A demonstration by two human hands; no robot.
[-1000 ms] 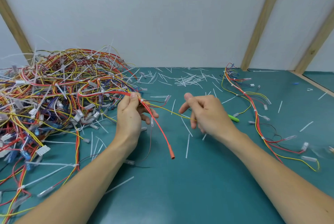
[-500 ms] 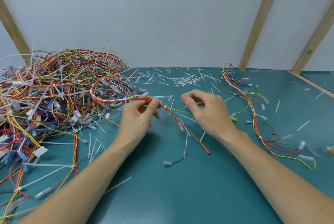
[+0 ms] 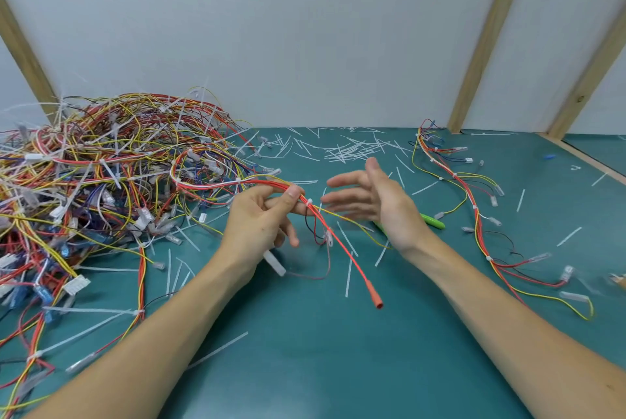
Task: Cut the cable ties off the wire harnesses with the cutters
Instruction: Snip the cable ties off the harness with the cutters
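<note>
My left hand pinches a red and yellow wire harness between thumb and fingers, lifted out of the big tangled pile on the left. A white cable tie wraps the harness just past my thumb, and its thick red lead hangs down to the mat. My right hand hovers open just right of the harness, fingers spread, holding nothing. The green-handled cutters lie on the mat behind my right hand, mostly hidden by it.
Another harness lies stretched out on the right of the teal mat. Cut white tie pieces are scattered at the back and around my hands. A white wall with wooden battens closes the back.
My right hand has opened and spread its fingers, away from the wires. My left hand has lifted the harness a little, and the red lead now hangs lower towards me.
</note>
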